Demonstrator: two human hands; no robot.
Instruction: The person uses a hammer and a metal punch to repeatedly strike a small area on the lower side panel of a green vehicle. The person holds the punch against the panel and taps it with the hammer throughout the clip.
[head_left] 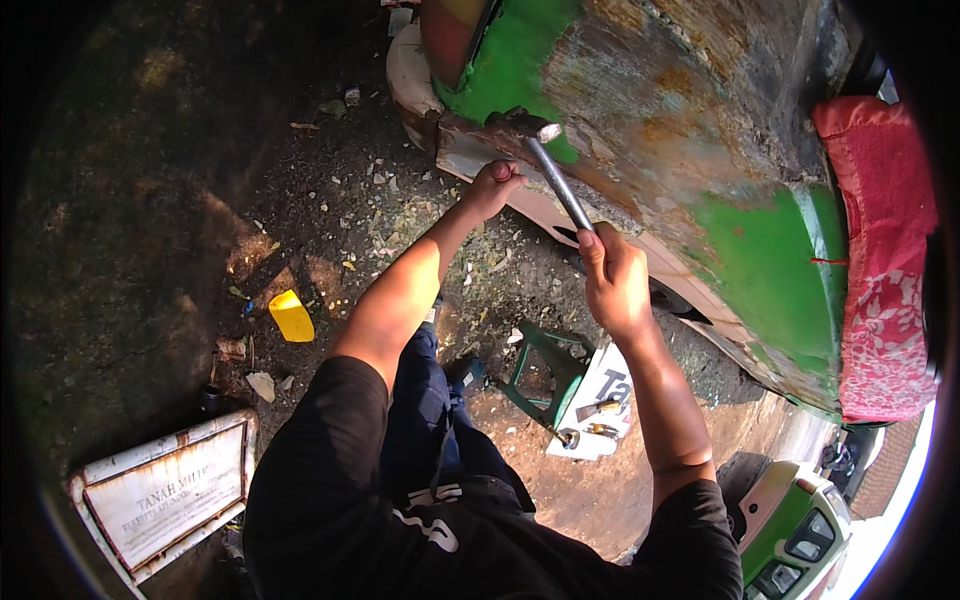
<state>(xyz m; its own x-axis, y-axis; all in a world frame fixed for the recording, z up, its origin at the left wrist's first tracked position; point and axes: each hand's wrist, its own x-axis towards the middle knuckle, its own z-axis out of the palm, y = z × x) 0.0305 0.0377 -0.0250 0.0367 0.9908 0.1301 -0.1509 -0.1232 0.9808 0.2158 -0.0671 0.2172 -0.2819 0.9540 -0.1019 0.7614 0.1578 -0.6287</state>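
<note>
The hammer (560,183) is in the right hand (615,283), which grips the lower end of its handle; the shaft slants up and to the left, so the head is above the left hand (493,188) and well apart from the right. The left hand is curled just beside the head, and I cannot tell whether it holds anything. The head is over the car body (660,125), bare, rusty and patched with green; whether they touch is unclear. A red cloth (880,200) hangs at its right end. Below, between the forearms, a green stool (571,380) stands beside a white board (585,450) bearing small tools (601,409). Farther left lie a yellow container (291,316) and a rusty-framed sign (165,490).
</note>
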